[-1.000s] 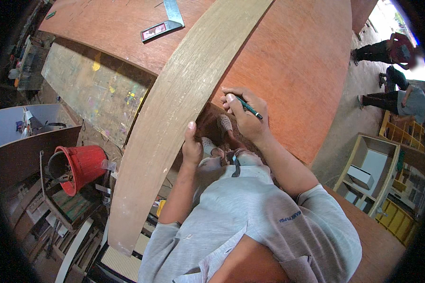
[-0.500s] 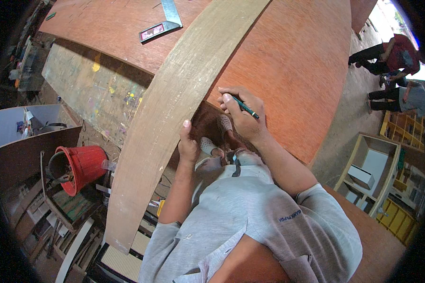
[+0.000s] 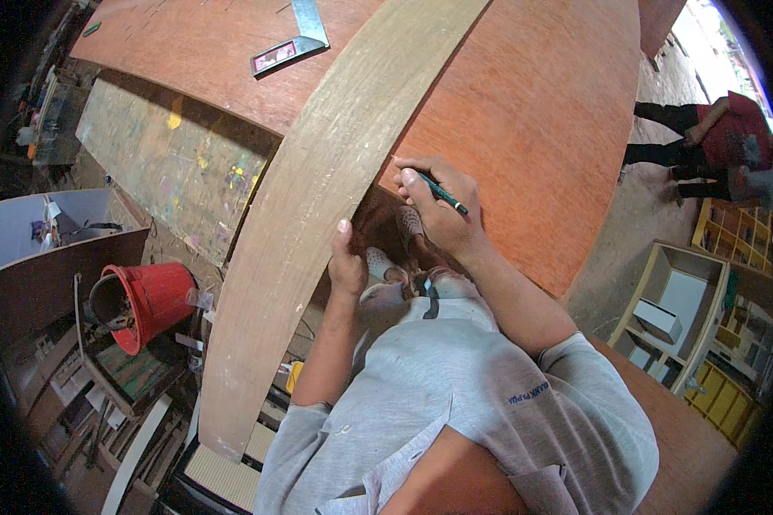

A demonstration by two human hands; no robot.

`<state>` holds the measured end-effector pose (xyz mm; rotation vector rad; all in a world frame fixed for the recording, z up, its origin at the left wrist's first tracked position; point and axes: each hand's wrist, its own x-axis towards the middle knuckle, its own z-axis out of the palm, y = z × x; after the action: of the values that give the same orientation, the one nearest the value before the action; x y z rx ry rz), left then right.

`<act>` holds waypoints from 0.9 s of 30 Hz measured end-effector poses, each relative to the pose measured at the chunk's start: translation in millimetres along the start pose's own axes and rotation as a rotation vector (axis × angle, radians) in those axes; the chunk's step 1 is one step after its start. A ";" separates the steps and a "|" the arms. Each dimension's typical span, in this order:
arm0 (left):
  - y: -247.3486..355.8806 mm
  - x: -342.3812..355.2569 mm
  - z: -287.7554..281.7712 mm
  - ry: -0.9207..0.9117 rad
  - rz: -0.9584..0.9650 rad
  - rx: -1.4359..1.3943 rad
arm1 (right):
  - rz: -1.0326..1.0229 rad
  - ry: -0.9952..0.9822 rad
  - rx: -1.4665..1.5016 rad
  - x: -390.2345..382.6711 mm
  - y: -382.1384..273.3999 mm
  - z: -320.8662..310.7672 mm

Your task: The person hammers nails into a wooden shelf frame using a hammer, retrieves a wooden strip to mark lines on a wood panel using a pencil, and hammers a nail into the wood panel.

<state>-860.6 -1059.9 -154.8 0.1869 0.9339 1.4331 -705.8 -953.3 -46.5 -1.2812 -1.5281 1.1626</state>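
A long, pale wooden plank (image 3: 318, 172) lies across the reddish plywood sheet (image 3: 524, 129), its near end jutting past the sheet toward the lower left. My left hand (image 3: 347, 262) is closed on the plank's right edge, thumb on top; its other fingers are hidden underneath. Between the fingers of my right hand (image 3: 442, 202) is a dark green pencil (image 3: 438, 190), the tip end close to the plank's right edge near the sheet's corner. A try square (image 3: 292, 47) with a metal blade rests on the plywood left of the plank.
A paint-stained board (image 3: 172, 154) sits lower at the left. Beyond it stand a red bucket (image 3: 150, 305) and an open box (image 3: 60, 227). Scrap wood fills the lower left. Wooden cabinets (image 3: 674, 318) lie at the right, and people (image 3: 734, 137) stand at the far right.
The plank's near end has swung slightly to the right, with my left hand moving a little with it. My right hand has barely shifted. The people at the far right have changed position.
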 end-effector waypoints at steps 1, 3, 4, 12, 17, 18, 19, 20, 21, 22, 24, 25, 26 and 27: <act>1.2 -1.5 1.3 -0.002 0.002 0.000 | -0.022 0.002 0.007 -0.1 -0.4 0.1; 5.3 -2.9 6.7 0.023 -0.011 -0.013 | -0.040 0.006 0.014 1.4 -0.6 0.1; 3.9 -1.2 3.4 0.022 -0.011 -0.012 | -0.034 0.009 0.022 1.8 -1.3 0.1; 8.2 -1.0 16.9 -0.046 0.096 -0.025 | -0.095 -0.055 -0.010 -0.7 4.1 -2.5; 12.8 -5.4 23.2 -0.061 0.081 -0.035 | -0.082 0.003 0.012 -3.8 0.2 0.0; 13.5 -6.4 24.4 -0.065 0.084 -0.041 | -0.083 0.004 0.013 -4.0 -1.1 0.0; 12.5 -5.9 21.4 -0.064 0.085 -0.040 | -0.092 0.003 -0.006 -4.0 -2.4 0.0; 13.4 -4.5 19.5 -0.092 0.065 -0.067 | -0.104 0.003 -0.026 -3.3 -4.2 -0.2; 13.5 -3.5 17.7 -0.118 0.046 -0.094 | -0.106 0.002 -0.024 -3.2 -4.4 0.3; 12.5 -2.9 16.4 -0.117 0.048 -0.092 | -0.094 0.000 -0.020 -3.3 -4.1 1.2; 14.4 -0.2 23.2 -0.083 0.105 -0.047 | -0.086 0.005 -0.017 -1.5 -2.0 0.8; 15.2 0.7 26.9 -0.087 0.106 -0.045 | -0.122 0.013 -0.014 -0.4 -0.5 0.4; 15.8 1.5 30.8 -0.115 0.154 -0.005 | -0.158 0.023 -0.011 0.1 -0.3 -0.1; 15.8 2.7 34.3 -0.145 0.202 0.034 | -0.162 0.030 -0.012 0.7 -1.7 -1.6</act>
<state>-850.9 -1040.4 -123.7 0.4153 0.8387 1.5665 -704.8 -952.5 -44.4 -1.1540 -1.5877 1.0282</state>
